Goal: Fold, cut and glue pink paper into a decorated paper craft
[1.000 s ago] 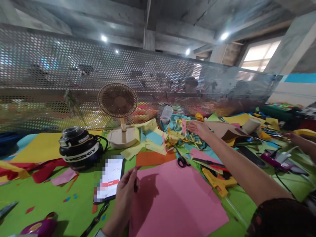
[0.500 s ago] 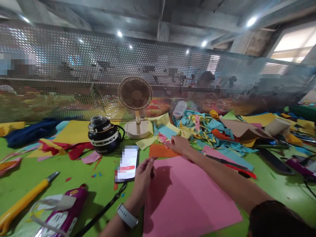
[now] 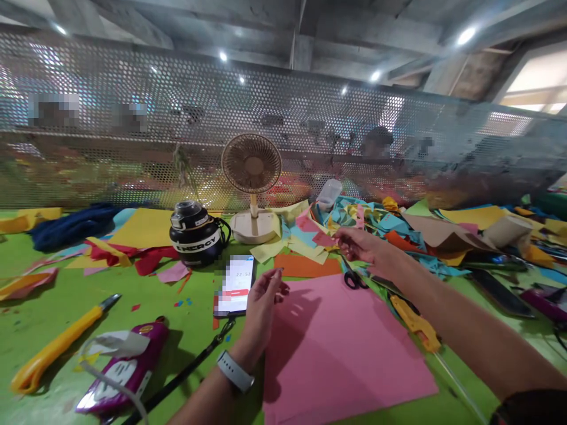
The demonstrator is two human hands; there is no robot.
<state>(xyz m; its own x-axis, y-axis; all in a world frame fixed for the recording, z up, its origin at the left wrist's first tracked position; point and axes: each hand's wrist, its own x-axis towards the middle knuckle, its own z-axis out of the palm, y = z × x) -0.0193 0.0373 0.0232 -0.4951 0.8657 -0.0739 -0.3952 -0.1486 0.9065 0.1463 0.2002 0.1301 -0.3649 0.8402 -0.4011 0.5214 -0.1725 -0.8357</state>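
A large pink paper sheet [image 3: 345, 348] lies on the green table in front of me. My left hand [image 3: 264, 301] is over its upper left corner, fingers loosely bent and apart, holding nothing. Beyond the sheet's far edge, my right hand [image 3: 358, 244] pinches a small pink paper piece [image 3: 324, 238]. Scissors with black handles [image 3: 354, 280] rest at the sheet's top right, partly under that hand. An orange paper piece [image 3: 305, 265] lies just past the sheet. Close to my left hand is a lit phone [image 3: 237, 286].
Behind stand a small fan [image 3: 251, 162] and a black bottle [image 3: 195, 236]. Paper scraps [image 3: 385, 224] heap at the back right. A yellow glue gun [image 3: 416, 323] lies under my right forearm. At left are a yellow-handled cutter [image 3: 66, 342] and a purple device [image 3: 126, 369].
My right hand has drawn back to the right from the paper scraps, now with a pink piece in its fingers. Scissors and glue gun have come into sight. My left hand has barely moved.
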